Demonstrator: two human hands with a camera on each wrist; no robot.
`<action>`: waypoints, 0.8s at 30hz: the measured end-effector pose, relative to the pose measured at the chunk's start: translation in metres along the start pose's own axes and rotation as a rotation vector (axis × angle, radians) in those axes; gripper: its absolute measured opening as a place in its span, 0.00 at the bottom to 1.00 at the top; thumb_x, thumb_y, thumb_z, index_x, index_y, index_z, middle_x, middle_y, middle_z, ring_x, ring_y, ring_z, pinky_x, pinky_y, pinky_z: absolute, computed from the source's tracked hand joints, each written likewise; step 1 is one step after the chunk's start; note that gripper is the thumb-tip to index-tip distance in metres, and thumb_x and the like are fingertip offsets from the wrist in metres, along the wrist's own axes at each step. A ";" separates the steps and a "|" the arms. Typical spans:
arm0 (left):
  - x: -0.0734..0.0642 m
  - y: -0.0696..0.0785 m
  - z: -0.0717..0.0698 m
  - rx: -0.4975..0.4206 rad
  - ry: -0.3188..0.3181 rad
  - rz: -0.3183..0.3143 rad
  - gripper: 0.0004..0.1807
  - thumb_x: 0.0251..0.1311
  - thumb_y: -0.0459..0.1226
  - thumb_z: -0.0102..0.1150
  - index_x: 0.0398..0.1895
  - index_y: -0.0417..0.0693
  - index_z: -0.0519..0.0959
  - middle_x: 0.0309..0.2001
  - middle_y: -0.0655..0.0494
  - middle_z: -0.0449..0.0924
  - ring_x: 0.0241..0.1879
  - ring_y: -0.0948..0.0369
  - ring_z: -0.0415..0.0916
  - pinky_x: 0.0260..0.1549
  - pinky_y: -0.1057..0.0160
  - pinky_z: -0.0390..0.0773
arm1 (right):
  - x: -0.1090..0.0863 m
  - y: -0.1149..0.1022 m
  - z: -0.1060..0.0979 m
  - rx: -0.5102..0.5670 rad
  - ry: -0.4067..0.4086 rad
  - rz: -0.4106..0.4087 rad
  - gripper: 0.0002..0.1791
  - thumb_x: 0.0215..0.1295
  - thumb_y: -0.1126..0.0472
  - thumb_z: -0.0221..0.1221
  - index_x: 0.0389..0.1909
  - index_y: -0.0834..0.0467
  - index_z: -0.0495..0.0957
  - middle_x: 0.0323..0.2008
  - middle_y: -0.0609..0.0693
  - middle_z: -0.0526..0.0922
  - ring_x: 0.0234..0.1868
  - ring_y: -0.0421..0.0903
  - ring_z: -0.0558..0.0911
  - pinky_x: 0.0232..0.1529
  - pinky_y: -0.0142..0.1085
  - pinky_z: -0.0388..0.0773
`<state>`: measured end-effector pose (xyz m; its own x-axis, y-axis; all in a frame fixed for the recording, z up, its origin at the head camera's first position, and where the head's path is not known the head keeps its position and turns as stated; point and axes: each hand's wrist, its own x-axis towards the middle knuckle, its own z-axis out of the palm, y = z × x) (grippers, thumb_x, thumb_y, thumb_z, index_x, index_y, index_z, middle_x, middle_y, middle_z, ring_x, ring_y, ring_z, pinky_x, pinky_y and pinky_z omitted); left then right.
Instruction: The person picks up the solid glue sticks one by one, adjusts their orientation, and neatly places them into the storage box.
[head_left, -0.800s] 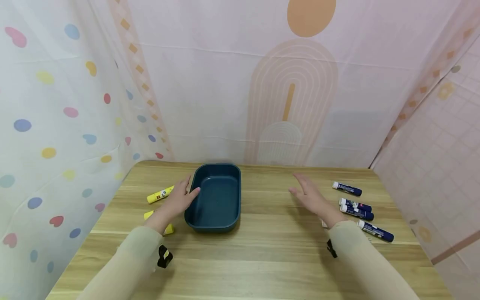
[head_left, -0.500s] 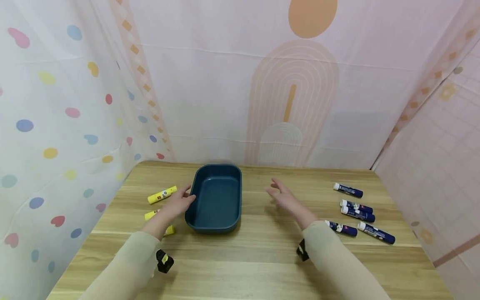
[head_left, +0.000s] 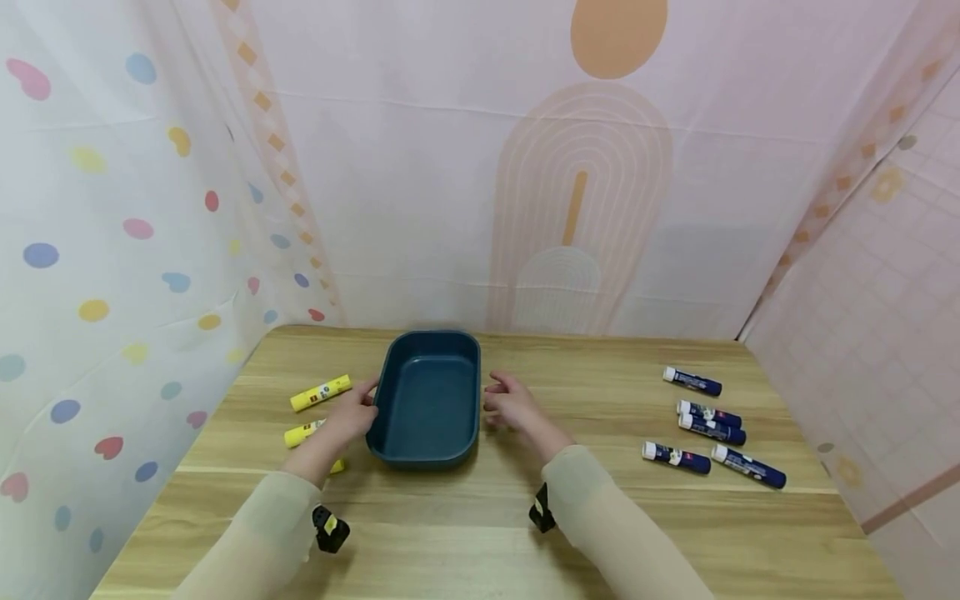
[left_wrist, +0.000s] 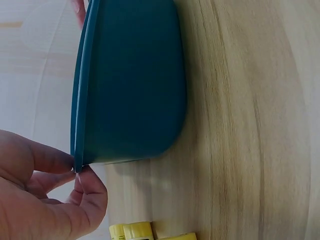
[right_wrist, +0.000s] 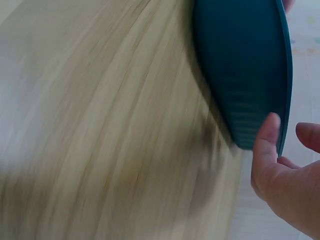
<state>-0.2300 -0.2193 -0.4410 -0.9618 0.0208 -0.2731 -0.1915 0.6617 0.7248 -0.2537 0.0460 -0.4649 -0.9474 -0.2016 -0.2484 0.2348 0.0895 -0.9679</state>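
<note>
The teal bin [head_left: 431, 408] stands upright left of the middle of the tabletop [head_left: 465, 533], close to the far edge, its long sides running from the near edge toward the far one. The left hand [head_left: 348, 417] is at its left side, and the left wrist view shows thumb and fingers pinching the rim there. The right hand [head_left: 517, 407] is just beside the bin's right side, its fingers loosely bent with the thumb apart, gripping nothing; whether a fingertip touches the wall I cannot tell. Toward the left edge lie an upper yellow tube [head_left: 321, 392] and a lower yellow tube [head_left: 302, 434], the latter partly hidden by the left hand's arm, with another yellow end [head_left: 337, 467] showing past the wrist. Toward the right edge lie five navy tubes [head_left: 712, 429] with white caps, two of them side by side, one nearer the far right corner. A black wrist camera [head_left: 330, 528] sits below the left sleeve [head_left: 258, 533], and patterned curtains [head_left: 420, 183] hang behind the far edge.
</note>
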 end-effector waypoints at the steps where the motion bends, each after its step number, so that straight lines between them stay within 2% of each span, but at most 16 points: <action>1: 0.001 0.000 0.000 0.003 0.001 0.000 0.31 0.64 0.27 0.39 0.72 0.40 0.52 0.55 0.33 0.66 0.51 0.45 0.65 0.49 0.49 0.70 | 0.000 0.000 0.002 0.014 0.011 0.003 0.30 0.67 0.70 0.50 0.69 0.65 0.56 0.54 0.63 0.70 0.41 0.49 0.78 0.44 0.43 0.80; 4: 0.003 0.000 0.001 0.014 0.005 0.003 0.31 0.65 0.27 0.39 0.72 0.40 0.53 0.54 0.34 0.67 0.50 0.46 0.66 0.48 0.51 0.71 | 0.001 -0.001 0.005 0.049 0.033 0.009 0.31 0.65 0.73 0.51 0.69 0.65 0.58 0.46 0.58 0.72 0.33 0.42 0.76 0.37 0.37 0.80; 8: 0.008 0.001 0.002 0.037 0.017 0.020 0.30 0.65 0.28 0.39 0.72 0.40 0.54 0.52 0.35 0.68 0.48 0.46 0.66 0.46 0.52 0.71 | 0.005 -0.002 0.007 0.055 0.049 0.019 0.31 0.62 0.75 0.53 0.68 0.63 0.61 0.38 0.51 0.70 0.28 0.40 0.73 0.30 0.31 0.78; 17: 0.020 0.001 0.007 0.020 0.048 0.053 0.29 0.67 0.29 0.42 0.71 0.43 0.57 0.53 0.36 0.69 0.48 0.47 0.68 0.46 0.54 0.72 | 0.008 0.001 0.005 0.079 0.096 0.025 0.33 0.59 0.78 0.53 0.67 0.64 0.61 0.35 0.51 0.67 0.26 0.40 0.71 0.26 0.29 0.77; 20: 0.019 0.000 0.010 0.001 0.067 0.076 0.28 0.67 0.31 0.44 0.71 0.41 0.57 0.54 0.36 0.69 0.49 0.47 0.69 0.45 0.55 0.73 | 0.005 0.001 0.004 0.081 0.117 0.020 0.33 0.59 0.79 0.52 0.67 0.65 0.61 0.33 0.50 0.67 0.26 0.40 0.70 0.24 0.28 0.75; 24: 0.009 -0.001 0.014 -0.017 0.058 0.079 0.29 0.69 0.35 0.44 0.71 0.38 0.55 0.54 0.36 0.70 0.50 0.46 0.69 0.45 0.54 0.73 | -0.001 0.000 0.002 0.082 0.142 0.032 0.34 0.58 0.79 0.52 0.67 0.64 0.60 0.32 0.49 0.67 0.25 0.40 0.69 0.22 0.28 0.74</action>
<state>-0.2360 -0.2093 -0.4528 -0.9837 0.0284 -0.1777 -0.1175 0.6471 0.7533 -0.2523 0.0446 -0.4643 -0.9589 -0.0591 -0.2774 0.2771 0.0128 -0.9608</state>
